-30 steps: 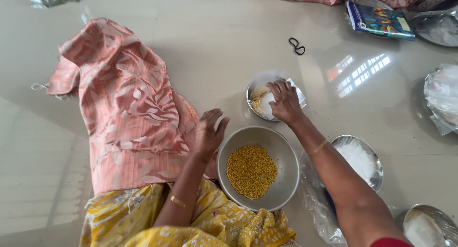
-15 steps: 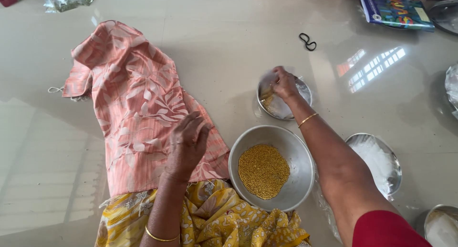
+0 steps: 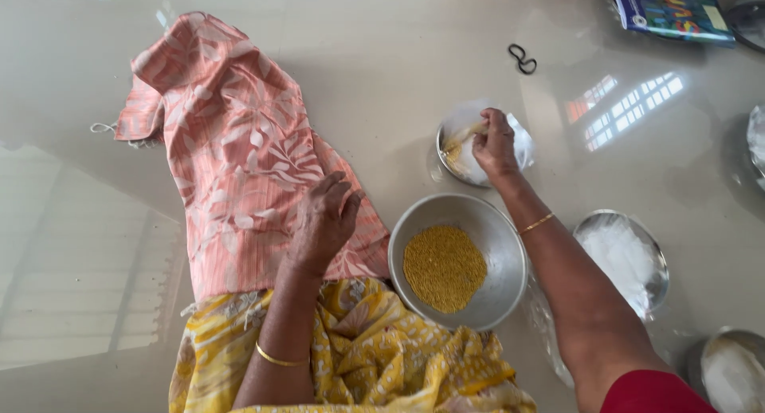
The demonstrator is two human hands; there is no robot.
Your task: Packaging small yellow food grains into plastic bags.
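Reaching beyond the steel bowl of yellow lentils (image 3: 457, 261), my right hand (image 3: 494, 142) now pinches grains in the small dish (image 3: 478, 151), left hand (image 3: 325, 220) shifted, flat and empty, onto the pink cloth (image 3: 231, 150)

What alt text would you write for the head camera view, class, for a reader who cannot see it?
A person's right hand reaches into a small steel bowl on a glossy floor, while the left hand rests on pink patterned cloth. Between them sits a bigger steel bowl of yellow grains.

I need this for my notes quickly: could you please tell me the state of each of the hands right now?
Left hand: open, resting on the pink cloth.
Right hand: closed, in the small steel bowl; contents hidden.
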